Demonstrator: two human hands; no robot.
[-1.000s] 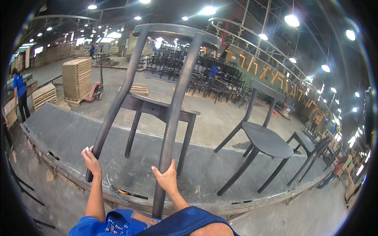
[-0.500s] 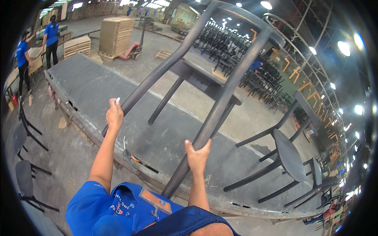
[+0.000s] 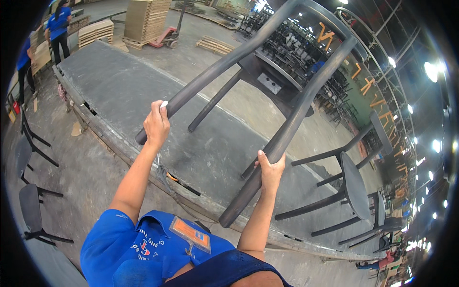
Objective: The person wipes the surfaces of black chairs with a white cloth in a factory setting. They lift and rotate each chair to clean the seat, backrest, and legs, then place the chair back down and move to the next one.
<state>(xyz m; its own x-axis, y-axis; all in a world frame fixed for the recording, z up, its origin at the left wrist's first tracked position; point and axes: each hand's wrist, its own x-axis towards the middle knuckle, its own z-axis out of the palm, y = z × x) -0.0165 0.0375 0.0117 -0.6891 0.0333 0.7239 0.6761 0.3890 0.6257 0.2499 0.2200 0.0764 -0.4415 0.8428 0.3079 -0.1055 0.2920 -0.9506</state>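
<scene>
Chair (image 3: 302, 112), dark grey, wooden, curved-backed, over long flat grey platform (image 3: 119, 86); I see left hand (image 3: 157, 125), right hand (image 3: 271, 174) gripping its legs

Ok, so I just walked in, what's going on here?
A person is holding a dark chair tilted at a long grey work surface. The left hand grips one back leg and the right hand grips the other. Whether the front legs touch the surface is hard to tell. To the right, a second chair stands on the same surface. Two people in blue are at the far left.
</scene>
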